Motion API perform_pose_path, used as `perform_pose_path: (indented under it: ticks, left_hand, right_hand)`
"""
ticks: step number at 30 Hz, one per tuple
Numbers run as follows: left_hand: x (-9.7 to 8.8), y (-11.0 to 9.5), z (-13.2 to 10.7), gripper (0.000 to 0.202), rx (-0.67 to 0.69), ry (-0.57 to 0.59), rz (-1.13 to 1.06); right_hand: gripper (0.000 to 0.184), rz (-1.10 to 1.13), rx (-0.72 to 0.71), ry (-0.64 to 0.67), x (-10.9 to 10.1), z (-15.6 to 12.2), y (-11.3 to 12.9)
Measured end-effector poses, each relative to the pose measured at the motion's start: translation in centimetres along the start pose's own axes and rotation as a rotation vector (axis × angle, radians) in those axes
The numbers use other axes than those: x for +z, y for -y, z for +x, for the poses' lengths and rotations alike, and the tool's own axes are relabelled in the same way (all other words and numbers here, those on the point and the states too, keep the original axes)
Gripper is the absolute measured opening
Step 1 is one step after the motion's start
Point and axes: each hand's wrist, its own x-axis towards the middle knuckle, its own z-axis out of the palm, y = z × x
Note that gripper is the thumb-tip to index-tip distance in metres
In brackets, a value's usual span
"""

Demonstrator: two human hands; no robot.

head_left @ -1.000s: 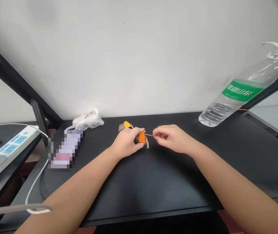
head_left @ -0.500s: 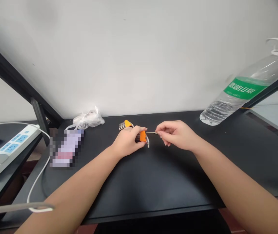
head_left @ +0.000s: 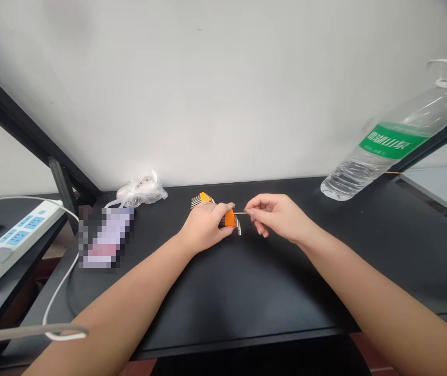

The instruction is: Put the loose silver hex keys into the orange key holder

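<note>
An orange holder (head_left: 229, 218) with several metal hex keys lies on the black table (head_left: 247, 282) near the wall. My left hand (head_left: 203, 228) is closed over the holder, pressing it down. My right hand (head_left: 274, 216) pinches the end of one thin hex key (head_left: 240, 213) that sticks out of the holder's right side. More key ends (head_left: 197, 200) fan out behind my left hand.
A clear water bottle (head_left: 384, 146) with a green label leans at the back right. A crumpled plastic bag (head_left: 141, 192) and a blurred-out flat item (head_left: 104, 237) lie at the left. A white power strip (head_left: 8, 237) and cable (head_left: 57, 297) sit on the neighbouring table.
My right hand drew the thin key a little way right, then moved back left toward the holder. My left hand has stayed on the holder.
</note>
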Motion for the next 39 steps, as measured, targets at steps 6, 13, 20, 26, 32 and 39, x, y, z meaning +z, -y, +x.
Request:
perform_pose_path:
  ticks: [6,13,20,26,32,39]
  left_hand:
    - [0.5,-0.3,0.1,0.039,0.055,-0.053,0.019]
    - [0.5,0.1,0.0,0.042,-0.095,-0.070,0.036]
    - [0.4,0.4,0.0,0.042,-0.084,-0.040,0.035]
    - [0.1,0.2,0.0,0.048,-0.189,0.105,0.042]
    - [-0.1,0.1,0.1,0.049,-0.219,0.145,0.046]
    - [-0.1,0.0,0.1,0.050,-0.233,0.164,0.034]
  right_hand:
    - [0.036,0.416,0.114,0.016,2.7,1.1,-1.5]
    - [0.033,0.322,0.070,-0.019,3.6,0.4,-1.6]
    - [0.040,-0.474,-0.256,-0.012,3.2,-0.4,-1.3]
    - [0.012,-0.894,-0.222,-0.030,-2.1,1.4,-1.7]
    - [0.012,-1.062,-0.101,0.057,-3.9,2.2,-3.0]
    - [0.014,-1.266,-0.078,0.080,-2.4,1.4,-2.0]
